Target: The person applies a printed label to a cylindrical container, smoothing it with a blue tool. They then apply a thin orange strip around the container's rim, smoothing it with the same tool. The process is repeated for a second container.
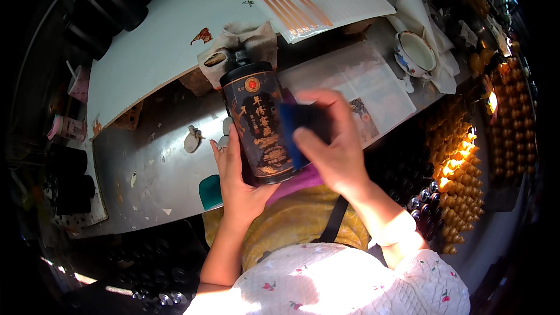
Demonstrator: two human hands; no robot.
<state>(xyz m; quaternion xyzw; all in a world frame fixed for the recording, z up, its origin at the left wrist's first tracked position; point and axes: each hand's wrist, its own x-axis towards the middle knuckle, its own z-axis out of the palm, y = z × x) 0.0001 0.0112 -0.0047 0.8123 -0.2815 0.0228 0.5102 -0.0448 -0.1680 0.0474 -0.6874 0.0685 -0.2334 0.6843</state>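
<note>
A black cylindrical bottle point(252, 96) with a gold and red decal lies tilted in front of me. Its narrow neck points away, against a pale stained cloth point(263, 39) draped over something I cannot make out. My left hand point(238, 184) is wrapped round the bottle's lower left side and base. In my right hand point(335, 151), smeared a little by motion, is a flat blue scraper point(289, 131). The scraper's edge lies along the bottle's right side, thumb on its face. Part of the decal is hidden behind it.
Decal strips on a sheet point(315, 0) lie at the far side, near an enamel bowl point(415, 52). A grey crumpled lump point(192, 139) sits on the metal tabletop point(149, 163). Black bottles point(116, 6) stand far left; rows of amber bottles point(461, 169) line the right.
</note>
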